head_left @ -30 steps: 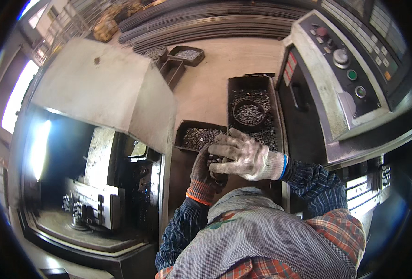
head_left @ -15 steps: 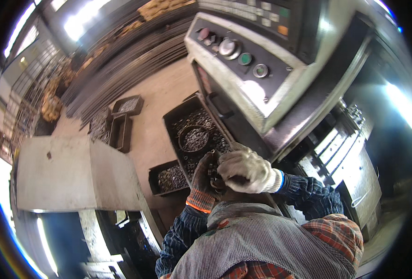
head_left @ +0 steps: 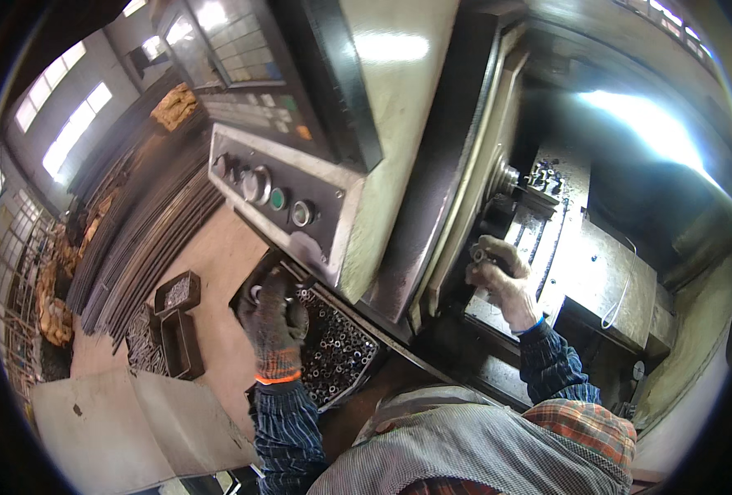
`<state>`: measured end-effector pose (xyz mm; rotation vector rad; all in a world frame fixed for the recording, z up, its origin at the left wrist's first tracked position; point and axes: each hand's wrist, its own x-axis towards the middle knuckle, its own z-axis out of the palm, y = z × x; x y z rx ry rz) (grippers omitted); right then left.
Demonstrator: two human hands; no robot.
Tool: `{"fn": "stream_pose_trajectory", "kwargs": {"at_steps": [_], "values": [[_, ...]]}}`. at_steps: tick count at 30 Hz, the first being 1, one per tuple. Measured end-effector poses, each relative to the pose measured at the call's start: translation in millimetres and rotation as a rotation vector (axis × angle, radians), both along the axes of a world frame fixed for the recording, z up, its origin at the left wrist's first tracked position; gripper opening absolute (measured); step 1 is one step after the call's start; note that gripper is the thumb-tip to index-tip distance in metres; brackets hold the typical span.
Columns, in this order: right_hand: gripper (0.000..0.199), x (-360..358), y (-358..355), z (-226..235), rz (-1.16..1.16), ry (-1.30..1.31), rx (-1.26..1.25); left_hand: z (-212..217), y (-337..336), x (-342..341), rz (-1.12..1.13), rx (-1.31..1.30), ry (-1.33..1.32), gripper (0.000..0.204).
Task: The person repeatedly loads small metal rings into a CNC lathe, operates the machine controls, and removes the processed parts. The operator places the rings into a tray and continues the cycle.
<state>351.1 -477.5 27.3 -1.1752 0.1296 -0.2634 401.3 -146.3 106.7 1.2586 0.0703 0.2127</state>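
My right hand [head_left: 505,285], in a pale work glove, is inside the machine's opening at the right. Its thumb and fingers pinch a small metal ring [head_left: 478,256]. My left hand [head_left: 272,323], in a dark grey glove with an orange cuff, is over the left part of a dark metal tray [head_left: 372,369]. Its fingers are curled near something small and shiny; what they hold is not clear. Many small metal rings [head_left: 333,342] lie loose in the tray. A round bowl [head_left: 298,320] shows partly beside the left hand, which hides the rest.
A control panel [head_left: 279,198] with knobs and buttons stands above the tray. Inside the machine, a spindle [head_left: 508,178] faces a metal bed with small parts [head_left: 546,175] on it. Small bins [head_left: 183,351] and long bars [head_left: 147,239] lie on the floor at left.
My hands, close together over the tray before, are now apart. The right hand has gone into the machine with a ring; the left is over the tray's left part. The view has turned right.
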Motion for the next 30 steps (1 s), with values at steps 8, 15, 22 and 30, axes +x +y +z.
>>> {"fn": "stream_pose_trajectory", "kwargs": {"at_steps": [8, 15, 22, 30], "values": [[0.043, 56.9, -73.0, -61.4, -0.277, 0.058, -0.022, 27.7, -20.8, 75.8, 0.035, 0.536, -0.302, 0.040], [0.041, 96.6, -107.2, -86.0, -0.371, 0.134, 0.002, 18.2, -26.7, 70.7, 0.227, 0.799, -0.273, 0.040], [0.041, 150.2, -144.2, -108.3, -0.445, 0.188, 0.057, 9.0, -25.9, 78.7, 0.246, 0.784, -0.303, 0.041], [0.042, 184.9, -164.0, -121.8, -0.541, 0.224, 0.182, 8.8, -27.1, 75.2, 0.222, 0.691, -0.252, 0.037]]}}
